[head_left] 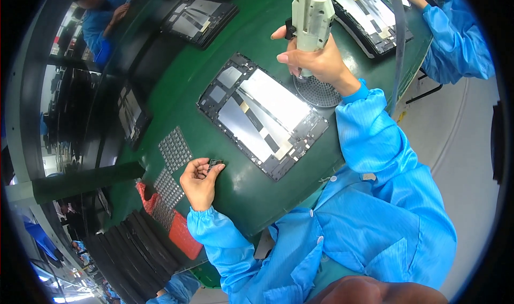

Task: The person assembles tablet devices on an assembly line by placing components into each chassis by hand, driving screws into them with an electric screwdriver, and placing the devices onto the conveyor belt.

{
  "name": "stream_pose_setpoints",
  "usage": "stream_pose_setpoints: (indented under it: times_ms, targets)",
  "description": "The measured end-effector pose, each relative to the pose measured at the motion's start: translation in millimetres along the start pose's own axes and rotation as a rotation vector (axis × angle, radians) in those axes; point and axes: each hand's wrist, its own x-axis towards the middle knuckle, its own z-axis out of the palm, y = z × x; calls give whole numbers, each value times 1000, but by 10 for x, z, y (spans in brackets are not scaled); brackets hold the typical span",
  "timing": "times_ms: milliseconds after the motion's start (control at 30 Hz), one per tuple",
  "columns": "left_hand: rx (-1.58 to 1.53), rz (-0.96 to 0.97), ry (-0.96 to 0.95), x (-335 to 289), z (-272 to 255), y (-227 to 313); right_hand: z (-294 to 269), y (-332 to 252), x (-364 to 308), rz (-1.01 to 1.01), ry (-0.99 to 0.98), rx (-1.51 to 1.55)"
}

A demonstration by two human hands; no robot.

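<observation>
My right hand (318, 58) is wrapped round a pale electric screwdriver (313, 23), held upright. Its lower end points down at a round grey dish with a dotted surface (320, 94). Between thumb and fingertips, my left hand (199, 182) pinches a small dark flat piece with fine markings (216, 163); its exact kind is too small to make out. An opened tablet housing (251, 113) lies on the green tabletop (243, 197) between my hands, its silvery panels and dark strips facing up. Neither hand touches the housing.
Left of my left hand lie sheets of small grey parts (175, 150) and a red wrapper (184, 234). Black stacked trays (134, 256) stand at lower left. More tablet housings lie at the far side (201, 20) and far right (369, 15). A co-worker's blue sleeve (455, 42) shows at right.
</observation>
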Motion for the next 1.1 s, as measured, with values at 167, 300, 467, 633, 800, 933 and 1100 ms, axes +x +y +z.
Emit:
stream_pose_setpoints:
  times_ms: [167, 300, 467, 633, 800, 933, 1100]
  targets:
    - [382, 176, -53, -34, -3, 78, 8, 26, -22, 53, 21, -39]
    - [369, 225, -82, -36, -56, 73, 26, 33, -31, 49, 28, -31]
    - [100, -18, -45, -70, -95, -10, 45, 17, -42, 65, 38, -59]
    - [57, -42, -64, -62, -176, -110, 42, -9, -57, 70, 43, -78]
    - [243, 91, -117, -78, -294, -111, 105, 24, -36, 55, 10, -77]
    - [317, 96, -155, 0, -321, -78, 242, -156, -111, -119, 84, -58]
    - [268, -3, -134, 49, -327, -31, 843, -283, -371, -52, -196, 154]
